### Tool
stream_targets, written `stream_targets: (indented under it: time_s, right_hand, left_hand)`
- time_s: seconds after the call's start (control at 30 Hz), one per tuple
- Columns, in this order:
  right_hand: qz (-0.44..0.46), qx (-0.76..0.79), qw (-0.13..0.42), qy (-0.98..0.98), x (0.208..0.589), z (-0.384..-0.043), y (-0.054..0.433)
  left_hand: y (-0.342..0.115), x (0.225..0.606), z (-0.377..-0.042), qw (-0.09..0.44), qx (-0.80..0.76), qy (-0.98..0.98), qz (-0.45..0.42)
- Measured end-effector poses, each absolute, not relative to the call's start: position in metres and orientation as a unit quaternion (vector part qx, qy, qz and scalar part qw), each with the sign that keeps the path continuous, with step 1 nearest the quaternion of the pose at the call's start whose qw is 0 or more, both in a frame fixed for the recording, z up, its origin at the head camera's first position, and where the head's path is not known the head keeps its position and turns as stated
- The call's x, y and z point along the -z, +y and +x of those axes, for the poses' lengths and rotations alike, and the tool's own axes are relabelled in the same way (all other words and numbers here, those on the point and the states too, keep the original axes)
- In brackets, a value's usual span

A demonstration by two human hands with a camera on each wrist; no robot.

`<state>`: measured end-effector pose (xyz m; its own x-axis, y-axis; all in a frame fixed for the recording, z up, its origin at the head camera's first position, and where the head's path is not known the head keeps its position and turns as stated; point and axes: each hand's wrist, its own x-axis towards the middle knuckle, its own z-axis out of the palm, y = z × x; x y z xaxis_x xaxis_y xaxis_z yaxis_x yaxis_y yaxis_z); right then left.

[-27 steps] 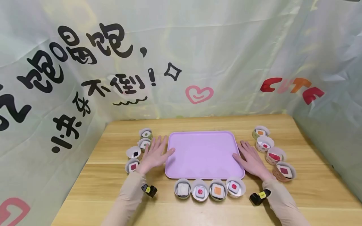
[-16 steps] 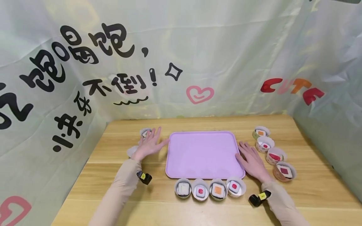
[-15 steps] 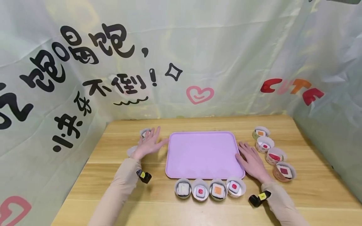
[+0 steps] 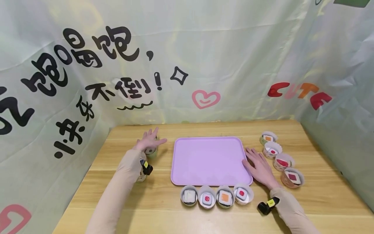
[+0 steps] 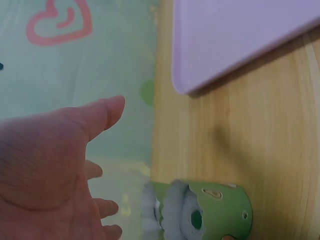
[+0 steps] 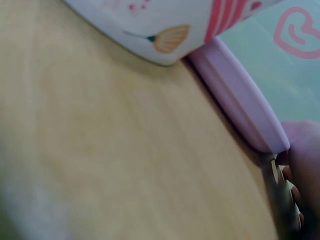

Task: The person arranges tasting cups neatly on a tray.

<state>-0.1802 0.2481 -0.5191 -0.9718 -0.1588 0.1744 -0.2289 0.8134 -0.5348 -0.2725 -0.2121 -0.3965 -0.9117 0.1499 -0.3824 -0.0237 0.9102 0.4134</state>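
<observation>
My left hand (image 4: 148,140) is raised over the column of paper cups on the left, its fingers spread and holding nothing. In the left wrist view its palm (image 5: 40,170) shows bare, apart from a green scalloped cup (image 5: 225,212). The hand and sleeve hide most of that column; part of a green cup (image 4: 152,153) shows below the thumb. My right hand (image 4: 259,168) rests beside the right edge of a purple tray (image 4: 208,161), fingers extended and thumb at the rim. The right wrist view shows the thumb (image 6: 305,150) against the tray's corner.
Several paper cups holding square sushi-like pieces line the tray's front, among them one with an orange top (image 4: 225,196). More cups, such as a brown one (image 4: 292,177), stand right of my right hand. A printed cloth (image 4: 233,65) closes off the table's back and sides.
My left hand has moved away from the tray's left edge, leftward and toward the back, over the left cups. The right hand has stayed nearly still beside the tray.
</observation>
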Motion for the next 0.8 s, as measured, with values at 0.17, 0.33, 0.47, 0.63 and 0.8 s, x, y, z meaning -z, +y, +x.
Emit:
stream_targets:
  time_s: [0.17, 0.33, 0.47, 0.63, 0.8]
  right_hand:
    - [0.103, -0.290, 0.063, -0.949, 0.519, -0.180, 0.249]
    - [0.102, -0.293, 0.066, -0.948, 0.519, -0.180, 0.248]
    - [0.098, -0.292, 0.066, -0.949, 0.521, -0.179, 0.249]
    - [0.095, -0.292, 0.065, -0.950, 0.521, -0.180, 0.249]
    - [0.095, -0.288, 0.064, -0.951, 0.521, -0.181, 0.249]
  left_hand:
    - [-0.213, 0.400, -0.279, 0.201, -0.215, 0.954, 0.054]
    - [-0.212, 0.406, -0.282, 0.199, -0.234, 0.950, 0.061]
    - [-0.211, 0.408, -0.282, 0.193, -0.235, 0.951, 0.058]
    - [-0.212, 0.409, -0.283, 0.174, -0.245, 0.953, 0.045]
    - [-0.215, 0.408, -0.282, 0.160, -0.232, 0.959, 0.010]
